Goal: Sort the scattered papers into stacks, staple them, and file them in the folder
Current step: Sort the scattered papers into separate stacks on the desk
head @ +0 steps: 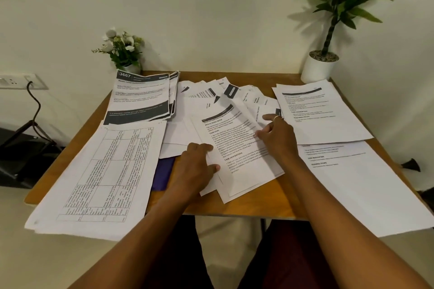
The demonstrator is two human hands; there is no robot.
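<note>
Left of centre, the blue folder (163, 172) lies half under sheets. The left hand (195, 168) curls on the edge of the top sheet (237, 162), grip unclear. The right hand (278, 139) presses spread fingers (269, 117) on the loose pile (249, 103), which may slide and mix.

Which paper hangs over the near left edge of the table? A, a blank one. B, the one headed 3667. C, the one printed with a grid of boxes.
C: the grid sheet overhangs the near left edge of the table, while the 3667 stack lies behind it by the flower pot.
</note>
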